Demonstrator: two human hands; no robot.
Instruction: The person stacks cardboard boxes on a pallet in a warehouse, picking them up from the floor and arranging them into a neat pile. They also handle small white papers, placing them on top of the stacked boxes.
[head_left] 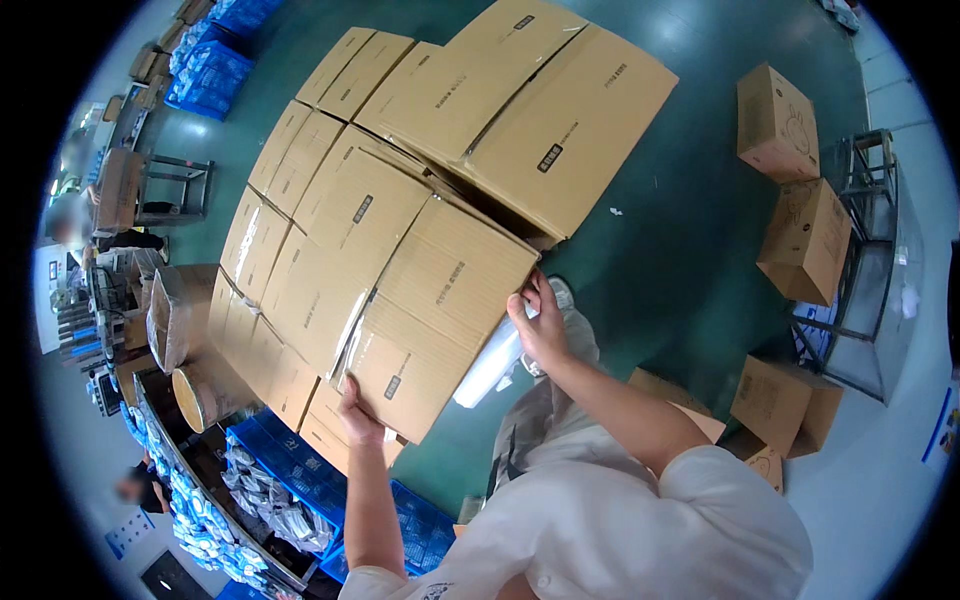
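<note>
A large taped cardboard box (pixel 405 265) sits among several similar boxes, slightly askew with a dark gap along its far right side. My left hand (pixel 360 415) grips its near left edge, thumb on the upper face and the other fingers out of sight. At the near right corner, my right hand (pixel 541 322) holds the same box with its fingers bent round the edge. Clear tape runs across the box's face. Beyond the gap stands another big taped box (pixel 570 110). Below the held box, near my legs, lies a roll of clear plastic film (pixel 490 365).
Blue crates (pixel 290 470) with bagged goods stand at the lower left beside a packed table. Loose cartons (pixel 805 240) and a metal rack (pixel 865 290) line the right wall. Open boxes (pixel 785 405) lie at the lower right. Other people (pixel 75 220) are at the far left.
</note>
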